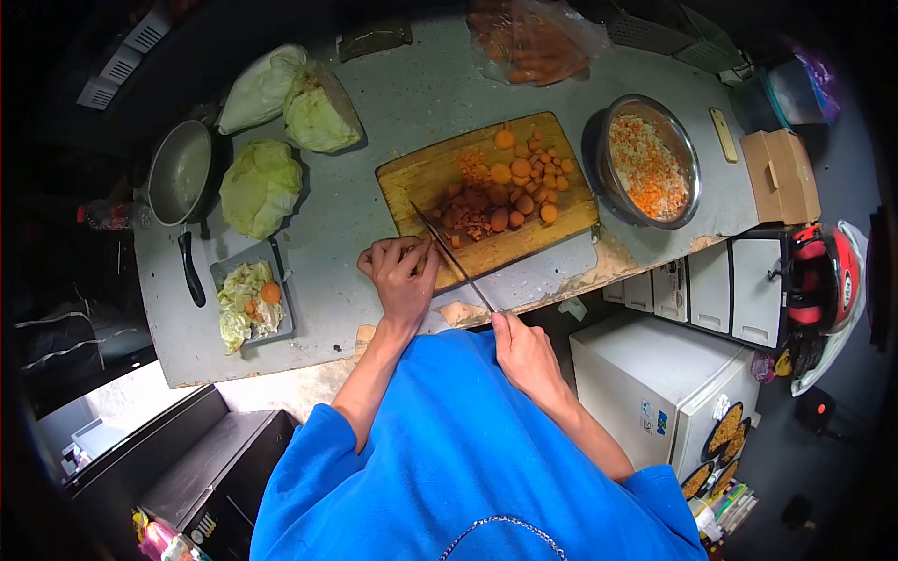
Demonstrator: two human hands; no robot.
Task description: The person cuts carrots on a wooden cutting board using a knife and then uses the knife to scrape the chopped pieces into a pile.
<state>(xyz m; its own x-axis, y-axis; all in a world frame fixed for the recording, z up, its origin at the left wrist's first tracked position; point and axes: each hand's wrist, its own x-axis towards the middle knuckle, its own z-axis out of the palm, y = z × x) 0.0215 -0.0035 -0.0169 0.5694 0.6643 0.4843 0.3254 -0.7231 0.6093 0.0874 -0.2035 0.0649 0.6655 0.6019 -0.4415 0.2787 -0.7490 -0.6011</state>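
Observation:
My right hand (526, 353) is closed around the handle of a kitchen knife (454, 256), near the front edge of the table. The blade slants up and left across the near left part of a wooden cutting board (402, 192). Against the blade's left side, my left hand (402, 266) has its fingers bent and bunched at the board's near edge; what they press on, if anything, is hidden. Right of the blade lie carrot rounds (501, 174) and small diced carrot (474, 166), partly in shadow.
A steel bowl (695, 178) of shredded or chopped vegetables stands right, beside a phone (723, 136). A bag of carrots (533, 42) lies at the back. Left are cabbages (262, 187), a frying pan (181, 173) and a tray (285, 309) of scraps. A white fridge (645, 355) stands below right.

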